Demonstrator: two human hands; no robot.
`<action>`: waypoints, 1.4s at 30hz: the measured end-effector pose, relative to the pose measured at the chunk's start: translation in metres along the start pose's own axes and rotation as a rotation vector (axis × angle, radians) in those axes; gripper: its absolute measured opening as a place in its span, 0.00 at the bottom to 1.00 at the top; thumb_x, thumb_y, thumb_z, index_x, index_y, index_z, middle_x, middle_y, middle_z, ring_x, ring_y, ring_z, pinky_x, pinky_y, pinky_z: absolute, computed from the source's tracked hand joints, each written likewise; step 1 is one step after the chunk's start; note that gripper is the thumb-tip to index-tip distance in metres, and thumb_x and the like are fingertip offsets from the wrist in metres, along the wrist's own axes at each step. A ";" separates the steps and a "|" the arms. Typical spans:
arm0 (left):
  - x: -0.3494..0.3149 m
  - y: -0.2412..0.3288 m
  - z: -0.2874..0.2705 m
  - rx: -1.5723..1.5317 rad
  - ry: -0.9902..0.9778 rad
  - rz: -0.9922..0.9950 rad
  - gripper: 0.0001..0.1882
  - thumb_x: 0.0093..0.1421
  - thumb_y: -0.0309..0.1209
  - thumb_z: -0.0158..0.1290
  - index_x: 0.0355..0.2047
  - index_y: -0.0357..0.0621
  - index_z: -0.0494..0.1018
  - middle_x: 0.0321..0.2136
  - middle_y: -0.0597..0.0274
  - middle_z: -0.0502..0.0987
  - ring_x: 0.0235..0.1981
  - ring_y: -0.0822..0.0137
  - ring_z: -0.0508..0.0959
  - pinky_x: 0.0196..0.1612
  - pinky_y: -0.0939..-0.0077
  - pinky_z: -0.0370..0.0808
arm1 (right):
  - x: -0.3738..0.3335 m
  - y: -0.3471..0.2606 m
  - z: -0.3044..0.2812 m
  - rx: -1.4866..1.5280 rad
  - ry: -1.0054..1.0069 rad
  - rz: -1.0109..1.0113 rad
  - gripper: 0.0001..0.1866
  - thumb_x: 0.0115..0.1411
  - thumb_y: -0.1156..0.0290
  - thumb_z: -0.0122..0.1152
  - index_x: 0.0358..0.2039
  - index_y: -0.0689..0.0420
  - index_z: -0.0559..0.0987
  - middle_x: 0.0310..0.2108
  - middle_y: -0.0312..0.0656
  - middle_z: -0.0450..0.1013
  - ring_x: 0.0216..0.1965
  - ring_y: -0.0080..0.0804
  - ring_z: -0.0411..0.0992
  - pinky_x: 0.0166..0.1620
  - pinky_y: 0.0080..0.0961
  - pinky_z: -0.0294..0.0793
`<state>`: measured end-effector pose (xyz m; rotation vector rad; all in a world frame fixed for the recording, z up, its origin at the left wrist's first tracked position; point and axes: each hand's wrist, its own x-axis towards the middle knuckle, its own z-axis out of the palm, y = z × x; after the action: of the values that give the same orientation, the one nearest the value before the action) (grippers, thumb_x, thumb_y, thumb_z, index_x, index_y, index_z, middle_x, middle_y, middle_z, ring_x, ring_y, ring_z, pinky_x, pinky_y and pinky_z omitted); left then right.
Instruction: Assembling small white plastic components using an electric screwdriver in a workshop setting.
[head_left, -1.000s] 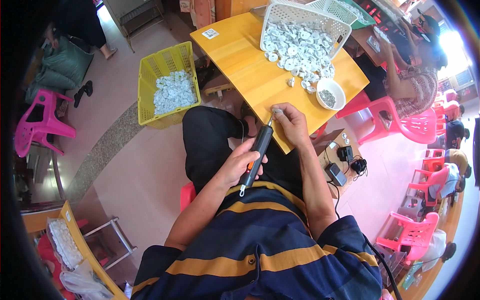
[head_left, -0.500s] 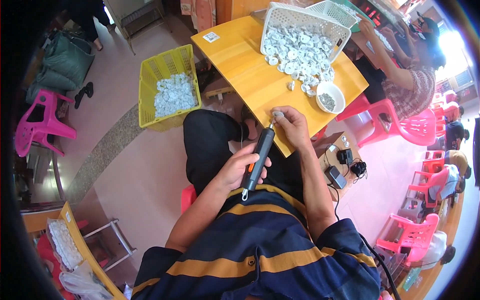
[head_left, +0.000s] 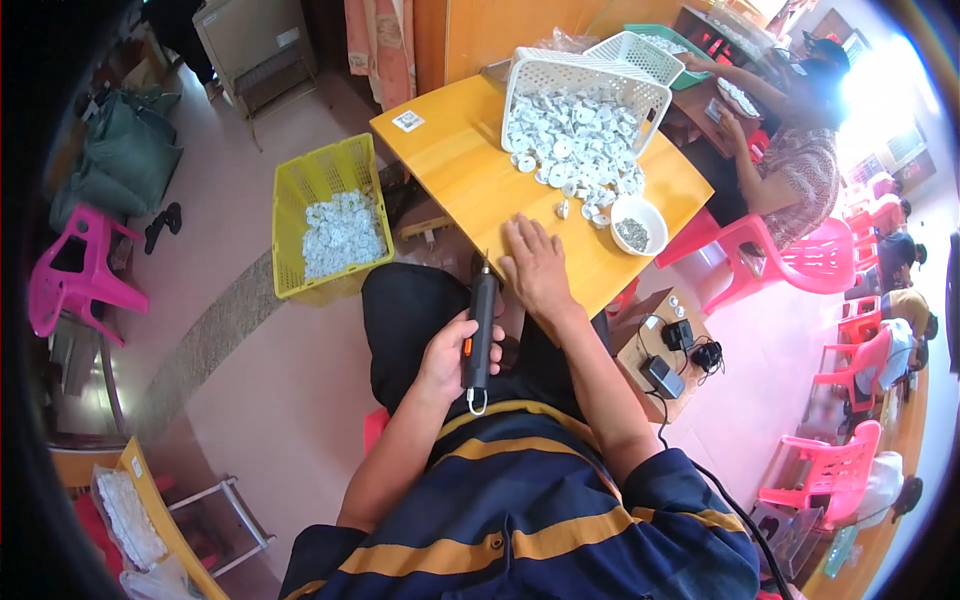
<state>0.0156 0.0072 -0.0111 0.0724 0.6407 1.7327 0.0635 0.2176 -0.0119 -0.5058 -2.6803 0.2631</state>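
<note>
In my left hand [head_left: 453, 352] is a black electric screwdriver [head_left: 482, 330] with an orange switch, its fingers wrapped round the body and the bit pointing away from me. My right hand [head_left: 538, 270] lies palm down at the near edge of the yellow wooden table [head_left: 445, 135], fingers stretched out. Nothing shows in it, though the space under the palm is hidden. Beyond it, white round plastic parts [head_left: 575, 140] spill from a tipped white basket [head_left: 655, 95]. A white bowl [head_left: 655, 215] of small metal screws stands to their right.
A yellow crate [head_left: 283, 215] with more white parts stands on the floor left of the table. To the right are a cardboard box [head_left: 630, 355] with black power adapters [head_left: 662, 376] and a co-worker [head_left: 800, 190] on a pink chair [head_left: 815, 262]. A black cable [head_left: 700, 468] runs past my right arm.
My right hand has let go of the white round part it held at the screwdriver's tip and now lies flat on the table. The screwdriver has moved left and turned more upright.
</note>
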 end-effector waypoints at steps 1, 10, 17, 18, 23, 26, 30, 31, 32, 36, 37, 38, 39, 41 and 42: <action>-0.001 0.001 0.000 0.000 0.036 0.005 0.17 0.66 0.36 0.45 0.53 0.45 0.66 0.38 0.54 0.77 0.31 0.61 0.80 0.32 0.65 0.82 | 0.005 -0.003 0.002 -0.003 0.011 -0.001 0.30 0.64 0.62 0.58 0.65 0.56 0.67 0.68 0.52 0.59 0.68 0.56 0.58 0.66 0.55 0.58; -0.003 -0.001 0.004 -0.015 0.109 0.121 0.17 0.66 0.34 0.41 0.54 0.46 0.64 0.39 0.54 0.77 0.31 0.61 0.79 0.32 0.63 0.80 | 0.077 -0.005 0.040 0.190 -0.098 -0.168 0.30 0.68 0.54 0.51 0.67 0.49 0.65 0.72 0.54 0.51 0.71 0.57 0.51 0.68 0.63 0.50; -0.003 -0.002 0.003 0.013 0.144 0.195 0.16 0.66 0.33 0.41 0.53 0.45 0.64 0.38 0.55 0.77 0.31 0.62 0.79 0.33 0.65 0.80 | 0.076 0.017 0.011 0.423 0.150 -0.045 0.28 0.59 0.74 0.63 0.61 0.51 0.72 0.68 0.55 0.59 0.62 0.57 0.65 0.62 0.40 0.68; -0.003 -0.003 0.004 0.014 0.134 0.179 0.16 0.66 0.33 0.42 0.53 0.45 0.64 0.38 0.55 0.77 0.31 0.62 0.79 0.32 0.65 0.80 | 0.069 0.026 0.000 0.417 0.141 -0.041 0.28 0.59 0.74 0.63 0.61 0.51 0.72 0.68 0.55 0.59 0.62 0.57 0.65 0.62 0.40 0.68; -0.005 -0.003 0.009 0.072 0.116 0.163 0.16 0.66 0.33 0.43 0.52 0.44 0.65 0.38 0.56 0.77 0.30 0.63 0.79 0.31 0.66 0.80 | 0.047 0.082 -0.058 0.361 0.366 0.190 0.12 0.57 0.73 0.63 0.43 0.52 0.82 0.38 0.47 0.79 0.40 0.47 0.78 0.46 0.38 0.78; -0.002 -0.005 0.005 0.121 0.114 0.167 0.18 0.66 0.33 0.42 0.55 0.45 0.64 0.38 0.53 0.77 0.30 0.62 0.80 0.31 0.65 0.81 | 0.032 0.132 -0.089 0.102 0.278 0.339 0.10 0.54 0.66 0.65 0.38 0.51 0.84 0.32 0.45 0.80 0.36 0.45 0.79 0.41 0.40 0.79; 0.000 -0.008 0.012 0.178 0.096 0.122 0.18 0.66 0.32 0.43 0.55 0.44 0.63 0.37 0.53 0.77 0.29 0.62 0.80 0.31 0.66 0.81 | 0.021 0.176 -0.105 -0.078 -0.030 0.545 0.10 0.53 0.63 0.67 0.34 0.53 0.86 0.33 0.47 0.81 0.35 0.42 0.81 0.40 0.35 0.79; 0.000 -0.010 0.013 0.181 0.098 0.122 0.18 0.66 0.32 0.43 0.55 0.44 0.63 0.37 0.53 0.77 0.29 0.62 0.80 0.31 0.66 0.81 | 0.021 0.177 -0.103 -0.124 -0.097 0.532 0.10 0.52 0.62 0.67 0.33 0.52 0.86 0.33 0.46 0.81 0.35 0.43 0.81 0.40 0.37 0.79; -0.001 -0.011 0.013 0.189 0.095 0.113 0.18 0.65 0.32 0.43 0.55 0.44 0.62 0.37 0.53 0.77 0.29 0.62 0.80 0.31 0.66 0.81 | 0.022 0.178 -0.101 -0.170 -0.162 0.518 0.10 0.51 0.61 0.67 0.32 0.50 0.86 0.33 0.45 0.82 0.36 0.43 0.81 0.40 0.38 0.79; -0.002 -0.013 0.013 0.220 0.108 0.102 0.19 0.66 0.32 0.43 0.56 0.44 0.62 0.37 0.53 0.77 0.29 0.62 0.80 0.32 0.65 0.81 | 0.034 0.177 -0.093 -0.259 -0.249 0.502 0.09 0.52 0.62 0.66 0.32 0.48 0.87 0.33 0.43 0.82 0.36 0.44 0.80 0.41 0.39 0.79; -0.001 -0.014 0.014 0.226 0.106 0.100 0.19 0.66 0.32 0.43 0.56 0.44 0.62 0.37 0.53 0.77 0.29 0.62 0.80 0.32 0.65 0.81 | 0.034 0.180 -0.089 -0.283 -0.224 0.498 0.09 0.52 0.62 0.65 0.32 0.48 0.87 0.33 0.43 0.82 0.36 0.44 0.80 0.41 0.39 0.79; 0.000 -0.014 0.015 0.229 0.100 0.096 0.19 0.66 0.32 0.43 0.56 0.44 0.62 0.37 0.53 0.77 0.30 0.62 0.80 0.32 0.65 0.82 | 0.032 0.184 -0.086 -0.308 -0.198 0.496 0.08 0.52 0.62 0.65 0.32 0.47 0.87 0.33 0.42 0.82 0.36 0.45 0.80 0.41 0.40 0.80; -0.001 -0.014 0.014 0.227 0.101 0.098 0.19 0.66 0.32 0.43 0.56 0.44 0.62 0.37 0.54 0.77 0.30 0.62 0.80 0.32 0.65 0.82 | 0.033 0.182 -0.085 -0.304 -0.199 0.492 0.08 0.52 0.62 0.65 0.32 0.47 0.87 0.33 0.42 0.82 0.36 0.45 0.80 0.41 0.40 0.80; -0.001 -0.015 0.014 0.231 0.106 0.093 0.19 0.65 0.32 0.43 0.56 0.44 0.62 0.37 0.54 0.77 0.30 0.63 0.80 0.32 0.65 0.82 | 0.032 0.181 -0.084 -0.297 -0.161 0.500 0.09 0.52 0.62 0.64 0.32 0.48 0.86 0.33 0.44 0.82 0.36 0.45 0.80 0.41 0.40 0.79; -0.003 -0.014 0.014 0.231 0.112 0.092 0.19 0.65 0.32 0.43 0.56 0.44 0.62 0.37 0.54 0.77 0.30 0.63 0.80 0.32 0.65 0.81 | 0.033 0.176 -0.085 -0.294 -0.167 0.493 0.09 0.52 0.62 0.64 0.32 0.48 0.86 0.33 0.44 0.82 0.36 0.45 0.80 0.41 0.40 0.79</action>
<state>0.0344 0.0120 -0.0049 0.1696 0.9315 1.7528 0.1251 0.4009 0.0322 -1.2892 -2.7260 0.0436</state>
